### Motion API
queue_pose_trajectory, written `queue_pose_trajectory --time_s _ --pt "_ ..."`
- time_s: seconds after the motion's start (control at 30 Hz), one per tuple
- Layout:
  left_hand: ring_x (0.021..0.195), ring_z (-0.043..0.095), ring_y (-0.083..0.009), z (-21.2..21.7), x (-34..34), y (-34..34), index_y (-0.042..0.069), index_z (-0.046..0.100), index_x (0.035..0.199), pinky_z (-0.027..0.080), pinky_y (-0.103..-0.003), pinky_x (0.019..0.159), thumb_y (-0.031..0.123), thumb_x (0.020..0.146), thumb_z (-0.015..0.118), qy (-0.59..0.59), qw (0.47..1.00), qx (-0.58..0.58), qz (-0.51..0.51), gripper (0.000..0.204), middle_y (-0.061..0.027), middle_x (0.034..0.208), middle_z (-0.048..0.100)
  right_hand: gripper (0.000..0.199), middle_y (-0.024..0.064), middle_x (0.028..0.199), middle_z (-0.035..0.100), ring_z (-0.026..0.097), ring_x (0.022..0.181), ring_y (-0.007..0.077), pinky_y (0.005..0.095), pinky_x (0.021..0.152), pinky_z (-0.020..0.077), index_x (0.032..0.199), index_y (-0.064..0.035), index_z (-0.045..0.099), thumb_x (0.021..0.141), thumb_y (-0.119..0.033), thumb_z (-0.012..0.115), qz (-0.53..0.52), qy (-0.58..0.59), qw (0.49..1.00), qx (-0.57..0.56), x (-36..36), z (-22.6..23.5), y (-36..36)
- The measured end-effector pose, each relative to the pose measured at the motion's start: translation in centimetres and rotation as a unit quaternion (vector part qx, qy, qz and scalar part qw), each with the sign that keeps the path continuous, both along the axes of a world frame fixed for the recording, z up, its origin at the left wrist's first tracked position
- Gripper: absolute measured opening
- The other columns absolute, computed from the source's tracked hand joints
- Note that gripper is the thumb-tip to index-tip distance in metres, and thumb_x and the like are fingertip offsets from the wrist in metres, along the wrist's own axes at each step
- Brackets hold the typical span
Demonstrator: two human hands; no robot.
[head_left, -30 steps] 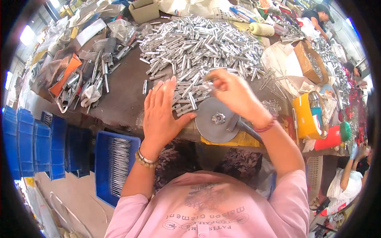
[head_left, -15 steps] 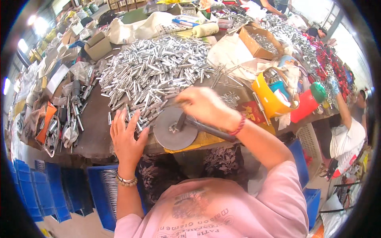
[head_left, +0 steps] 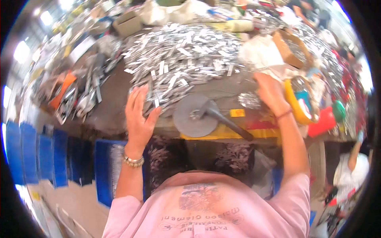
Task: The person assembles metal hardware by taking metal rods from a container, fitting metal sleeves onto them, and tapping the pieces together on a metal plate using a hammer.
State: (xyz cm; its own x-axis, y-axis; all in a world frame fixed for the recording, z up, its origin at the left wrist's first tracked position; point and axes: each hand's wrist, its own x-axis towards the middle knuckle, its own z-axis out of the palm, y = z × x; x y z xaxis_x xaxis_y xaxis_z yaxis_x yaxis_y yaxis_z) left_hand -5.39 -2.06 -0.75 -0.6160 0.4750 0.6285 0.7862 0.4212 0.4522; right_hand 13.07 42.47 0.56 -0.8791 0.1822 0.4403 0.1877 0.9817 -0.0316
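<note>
left hand (head_left: pixel 139 119): fingers spread, flat on the near edge of the big heap of shiny silver metal strips (head_left: pixel 186 59)
right hand (head_left: pixel 270 92): loosely open over a small clump of silver pieces (head_left: pixel 249 100); grip hard to tell
grey round metal disc with handle (head_left: pixel 196 116): sits between both hands
tip: probably best raking small batches, not shoving the pile

The workbench (head_left: pixel 119 115) is a dark, cluttered surface with a yellow strip (head_left: pixel 222 133) along its near edge. Blue crates (head_left: pixel 37 156) stand in a row on the pale floor (head_left: pixel 75 202) at left. Bright windows (head_left: pixel 22 53) light the room from upper left. Cardboard boxes (head_left: pixel 127 22) sit at the bench's far side.
</note>
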Motion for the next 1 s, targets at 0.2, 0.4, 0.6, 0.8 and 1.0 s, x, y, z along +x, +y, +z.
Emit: queue_pose_trajectory --time_s 0.2,0.4,0.6,0.8,1.0 --pt "0.119 0.069 -0.0212 1.1 1.9 -2.6 0.007 0.074 0.135 0.054 -0.033 0.099 0.005 0.100 0.077 -0.144 0.985 0.087 0.034 0.035 -0.0076 0.126 0.073 0.040 0.0166 0.114 0.074 0.070 0.113 0.0419 0.0539 0.097 0.0555 0.116 -0.0037 0.072 0.077 0.007 0.069 -0.034 -0.007 0.999 -0.011 1.2 2.0 -2.1" --pt "0.109 0.065 -0.0300 2.1 2.8 -1.2 0.011 0.078 0.124 0.055 -0.040 0.093 0.003 0.085 0.086 -0.037 0.997 -0.039 0.051 0.041 -0.0083 0.113 0.070 0.036 0.0171 0.112 0.073 0.070 0.108 0.0397 0.0504 0.094 0.0553 0.119 -0.0021 0.072 0.084 0.008 0.068 -0.053 0.031 0.997 -0.049 2.0 2.0 -4.0" --pt "0.107 0.065 -0.0325 3.3 -0.2 -1.8 0.010 0.079 0.113 0.054 -0.043 0.093 0.011 0.086 0.087 0.071 0.989 -0.120 -0.054 0.029 -0.0082 0.109 0.070 0.020 0.0168 0.106 0.072 0.072 0.100 0.0392 0.0452 0.088 0.0577 0.112 -0.0008 0.073 0.093 0.007 0.070 0.000 0.086 0.985 -0.150 3.0 6.2 -13.6" --pt "0.101 0.067 -0.0319 3.7 2.6 -0.9 0.009 0.074 0.103 0.055 -0.044 0.089 0.012 0.088 0.084 -0.040 0.987 -0.158 -0.004 0.019 -0.0069 0.099 0.071 0.020 0.0138 0.098 0.069 0.072 0.093 0.0356 0.0453 0.081 0.0586 0.099 -0.0042 0.075 0.081 0.005 0.076 0.142 0.046 0.967 -0.207 2.6 5.0 -19.8" --pt "0.101 0.068 -0.0329 3.5 3.4 -0.4 0.009 0.073 0.111 0.055 -0.045 0.088 0.011 0.088 0.084 -0.059 0.989 -0.132 -0.035 0.025 -0.0096 0.102 0.071 0.012 0.0080 0.096 0.062 0.066 0.093 0.0308 0.0444 0.082 0.0564 0.096 -0.0087 0.076 0.086 -0.002 0.072 0.199 0.039 0.966 -0.158 0.4 2.6 -21.9"
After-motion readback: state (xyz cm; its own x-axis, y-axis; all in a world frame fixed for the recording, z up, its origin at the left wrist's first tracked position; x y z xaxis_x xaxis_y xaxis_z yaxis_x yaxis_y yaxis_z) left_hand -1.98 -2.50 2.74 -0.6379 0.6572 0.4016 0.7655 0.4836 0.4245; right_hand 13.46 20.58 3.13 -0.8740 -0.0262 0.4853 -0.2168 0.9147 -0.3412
